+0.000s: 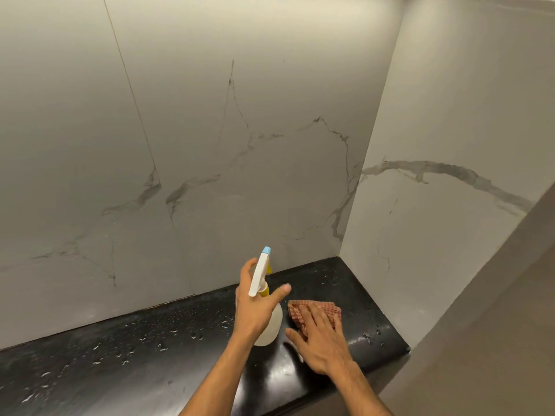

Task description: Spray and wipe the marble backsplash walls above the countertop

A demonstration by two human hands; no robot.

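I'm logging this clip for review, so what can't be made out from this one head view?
- Spray bottle: fill level and front hidden by the left hand.
- Checked cloth: near part covered by the right hand.
- Black countertop: left end cut off by the frame edge.
- Marble backsplash: any spray film too faint to tell.

A white spray bottle [267, 322] stands upright on the wet counter beside a checked cloth [312, 310], facing grey-veined marble backsplash [240, 145].
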